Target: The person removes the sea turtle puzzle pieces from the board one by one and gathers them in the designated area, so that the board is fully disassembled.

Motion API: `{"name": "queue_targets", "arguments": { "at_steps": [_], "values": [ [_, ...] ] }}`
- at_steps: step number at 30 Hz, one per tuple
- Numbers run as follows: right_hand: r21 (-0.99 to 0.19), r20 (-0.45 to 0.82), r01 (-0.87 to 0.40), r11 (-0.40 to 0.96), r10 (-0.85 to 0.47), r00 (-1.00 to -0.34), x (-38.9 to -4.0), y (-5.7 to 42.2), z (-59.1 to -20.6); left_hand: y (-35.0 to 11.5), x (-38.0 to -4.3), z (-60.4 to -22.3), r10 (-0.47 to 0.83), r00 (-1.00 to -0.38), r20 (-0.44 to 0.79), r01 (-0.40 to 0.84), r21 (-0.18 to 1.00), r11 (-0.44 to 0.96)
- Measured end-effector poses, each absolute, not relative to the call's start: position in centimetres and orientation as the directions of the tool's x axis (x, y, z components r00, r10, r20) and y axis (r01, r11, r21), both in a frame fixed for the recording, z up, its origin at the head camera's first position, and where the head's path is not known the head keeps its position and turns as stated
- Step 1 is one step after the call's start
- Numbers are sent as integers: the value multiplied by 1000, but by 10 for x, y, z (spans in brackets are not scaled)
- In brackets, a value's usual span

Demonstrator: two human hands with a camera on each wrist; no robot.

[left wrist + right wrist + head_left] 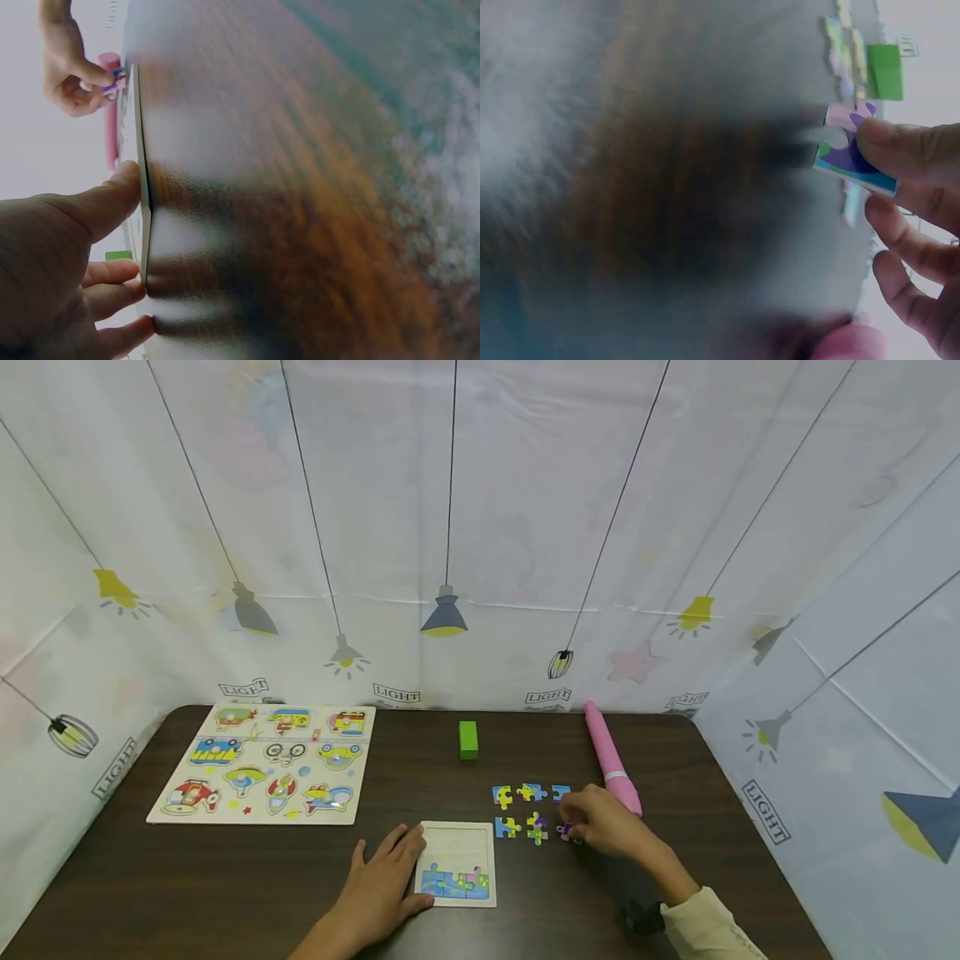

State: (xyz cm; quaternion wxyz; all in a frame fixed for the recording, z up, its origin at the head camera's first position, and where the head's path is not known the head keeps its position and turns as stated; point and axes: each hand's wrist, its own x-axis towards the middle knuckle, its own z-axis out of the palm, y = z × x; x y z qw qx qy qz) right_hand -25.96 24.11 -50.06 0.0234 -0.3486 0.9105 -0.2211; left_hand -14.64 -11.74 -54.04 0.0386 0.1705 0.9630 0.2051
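Observation:
Between thumb and forefinger, my right hand (606,820) pinches a jigsaw piece (847,156) coloured purple, pink and blue. In the head view this hand is at the right end of two short rows of loose jigsaw pieces (506,827). My left hand (381,883) rests at the left side of a small square puzzle tray (454,842), thumb near its lower corner and fingers extended along its edge. Joined blue, green and pink pieces (453,884) fill the bottom of the tray; bare wood shows above them.
At the back left lies a wooden board (255,752) of vehicle shapes. A green block (468,740) is at the back middle. Beyond my right hand lies a long pink object (611,760) with a pale ring. A printed white curtain (510,552) hangs behind the table.

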Motion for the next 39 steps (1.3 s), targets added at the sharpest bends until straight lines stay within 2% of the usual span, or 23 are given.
{"name": "queue_targets", "arguments": {
  "at_steps": [9,19,22,25,28,31,35,39],
  "values": [
    [-214,192,-599,772,-568,-800,-255,233,-509,-116,-145,-542,333,-943,-20,295,420,859],
    [-173,144,-524,834,-505,-851,-249,231,-514,-115,-143,-539,337,-941,-5,304,422,854],
    [-149,182,-521,841,-495,-850,-246,227,-515,-115,-143,-539,338,-941,-12,301,423,855],
    [-115,255,-554,824,-515,-818,-241,215,-516,-115,-143,-539,340,-940,-13,303,422,855],
    [-99,290,-630,770,-584,-758,-231,191,-514,-116,-144,-539,341,-940,-4,309,415,856],
    [-97,231,-709,699,-677,-699,-217,160,-512,-117,-146,-539,345,-939,6,317,408,856],
    [-29,111,-781,624,-775,-623,-202,123,-514,-117,-146,-538,348,-937,7,320,408,855],
    [-9,68,-829,559,-827,-559,-196,99,-520,-119,-145,-538,356,-934,5,327,404,854]
  ]
}}
